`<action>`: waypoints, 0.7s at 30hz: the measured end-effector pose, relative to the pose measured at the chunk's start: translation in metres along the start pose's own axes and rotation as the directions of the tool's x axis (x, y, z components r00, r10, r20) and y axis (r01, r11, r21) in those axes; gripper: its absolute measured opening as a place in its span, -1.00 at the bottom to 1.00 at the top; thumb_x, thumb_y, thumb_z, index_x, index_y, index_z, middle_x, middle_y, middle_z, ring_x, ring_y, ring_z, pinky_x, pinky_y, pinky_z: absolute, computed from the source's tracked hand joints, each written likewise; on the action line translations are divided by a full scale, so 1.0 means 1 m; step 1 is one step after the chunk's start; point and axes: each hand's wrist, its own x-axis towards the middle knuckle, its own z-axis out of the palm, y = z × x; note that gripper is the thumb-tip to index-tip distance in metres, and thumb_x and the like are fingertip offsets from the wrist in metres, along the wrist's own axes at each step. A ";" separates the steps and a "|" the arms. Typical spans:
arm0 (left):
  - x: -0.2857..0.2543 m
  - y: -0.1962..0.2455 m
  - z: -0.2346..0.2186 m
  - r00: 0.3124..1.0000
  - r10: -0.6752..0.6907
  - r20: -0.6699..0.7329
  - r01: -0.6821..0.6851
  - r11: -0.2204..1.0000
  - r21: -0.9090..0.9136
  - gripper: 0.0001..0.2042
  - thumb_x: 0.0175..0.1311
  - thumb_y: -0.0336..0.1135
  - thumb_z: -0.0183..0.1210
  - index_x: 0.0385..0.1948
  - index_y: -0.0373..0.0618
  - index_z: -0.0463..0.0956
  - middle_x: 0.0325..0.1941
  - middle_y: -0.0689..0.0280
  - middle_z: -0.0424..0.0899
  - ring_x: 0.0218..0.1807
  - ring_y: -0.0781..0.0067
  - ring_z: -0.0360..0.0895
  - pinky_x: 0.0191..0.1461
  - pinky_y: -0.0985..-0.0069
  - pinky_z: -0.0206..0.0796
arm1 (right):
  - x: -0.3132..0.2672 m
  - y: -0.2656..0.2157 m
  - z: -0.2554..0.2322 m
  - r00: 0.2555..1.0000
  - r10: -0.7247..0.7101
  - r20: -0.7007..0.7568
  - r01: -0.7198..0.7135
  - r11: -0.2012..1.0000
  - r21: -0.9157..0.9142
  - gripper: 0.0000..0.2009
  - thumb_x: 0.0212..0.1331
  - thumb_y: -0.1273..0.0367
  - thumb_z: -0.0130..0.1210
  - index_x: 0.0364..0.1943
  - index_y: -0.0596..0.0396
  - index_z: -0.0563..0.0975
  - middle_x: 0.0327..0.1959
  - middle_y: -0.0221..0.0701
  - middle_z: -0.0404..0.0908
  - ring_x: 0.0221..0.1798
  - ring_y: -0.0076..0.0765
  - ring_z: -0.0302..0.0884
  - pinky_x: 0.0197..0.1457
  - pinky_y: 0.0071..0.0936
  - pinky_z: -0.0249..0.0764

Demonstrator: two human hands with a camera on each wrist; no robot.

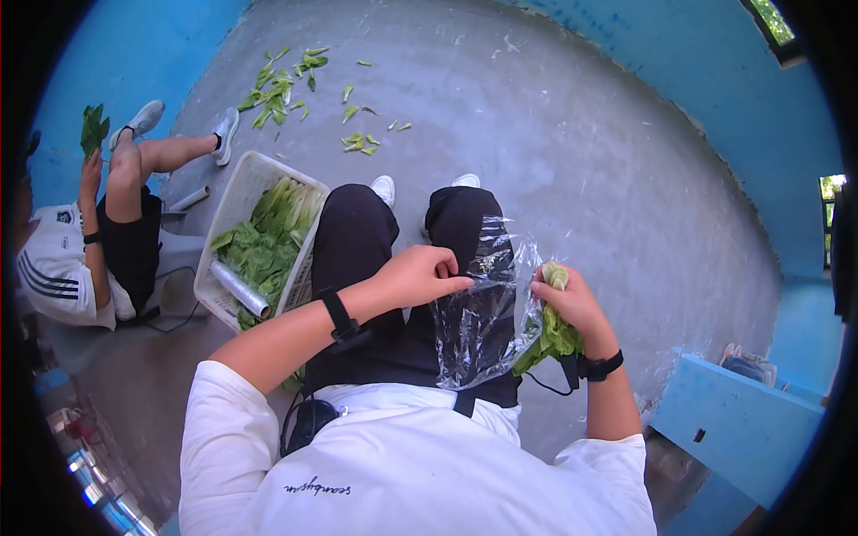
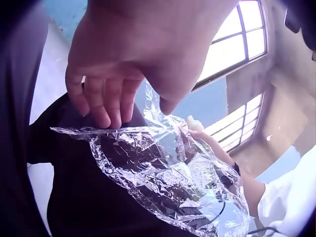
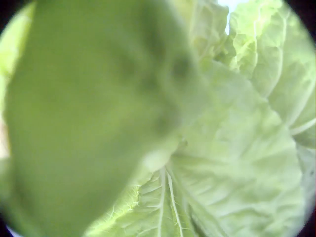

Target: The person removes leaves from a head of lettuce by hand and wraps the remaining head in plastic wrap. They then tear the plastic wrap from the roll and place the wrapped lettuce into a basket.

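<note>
My right hand [image 1: 579,304] grips a head of leafy greens [image 1: 556,338] near its pale stem end, with the leaves hanging below toward the wrist. Crinkled clear plastic film [image 1: 474,335] spreads from beside the greens across my thigh. In the left wrist view its folded upper edge [image 2: 108,131] runs just under the fingertips of my left hand [image 2: 133,54]; the thumb stands apart from the bent fingers. From the head view, my left hand [image 1: 424,275] is at the film's upper left. Broad green leaves [image 3: 237,143] fill the right wrist view and hide the right hand's fingers.
At my left stands a white crate [image 1: 234,179] of leafy greens [image 1: 268,232] with a roll of film [image 1: 239,288] on top. Loose leaves [image 1: 273,89] lie on the floor ahead. Another person [image 1: 67,259] sits far left, holding greens. A blue bench [image 1: 733,429] is at right.
</note>
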 end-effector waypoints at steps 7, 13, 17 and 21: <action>0.009 -0.014 0.016 0.997 0.068 0.044 -0.059 0.980 -0.188 -0.73 0.27 -0.15 0.41 -0.36 -0.20 0.67 -0.47 0.35 0.70 -0.39 0.62 0.59 -0.28 0.55 0.42 | 0.003 -0.007 0.005 1.000 0.008 0.030 -0.007 1.000 -0.026 -0.91 0.28 0.44 0.26 -0.28 0.13 0.57 -0.43 -0.59 0.55 -0.36 -0.65 0.48 -0.25 -0.56 0.45; 0.007 0.002 0.019 0.994 -0.104 0.015 0.105 0.984 -0.147 -0.75 0.25 -0.19 0.41 -0.39 -0.22 0.69 -0.53 0.33 0.70 -0.46 0.58 0.59 -0.32 0.52 0.39 | 0.002 -0.011 0.005 0.999 0.013 0.038 -0.012 0.999 -0.040 -0.90 0.28 0.43 0.27 -0.29 0.12 0.57 -0.44 -0.60 0.54 -0.37 -0.66 0.46 -0.27 -0.57 0.43; 0.016 -0.012 0.032 0.990 -0.082 0.118 0.115 0.944 -0.308 -0.79 0.23 -0.24 0.42 -0.39 -0.20 0.70 -0.49 0.37 0.71 -0.41 0.64 0.59 -0.32 0.55 0.38 | 0.002 -0.012 0.007 0.999 0.023 0.040 -0.021 0.998 -0.053 -0.90 0.27 0.43 0.28 -0.28 0.11 0.57 -0.44 -0.61 0.53 -0.37 -0.67 0.44 -0.27 -0.57 0.41; 0.013 -0.020 0.025 0.997 0.015 0.079 0.016 0.927 -0.375 -0.85 0.26 -0.31 0.39 -0.38 -0.20 0.68 -0.43 0.39 0.72 -0.38 0.66 0.59 -0.28 0.59 0.39 | 0.003 -0.009 0.003 0.999 0.020 0.035 -0.016 0.995 -0.100 -0.87 0.26 0.39 0.31 -0.30 0.11 0.57 -0.44 -0.62 0.53 -0.36 -0.67 0.41 -0.26 -0.55 0.40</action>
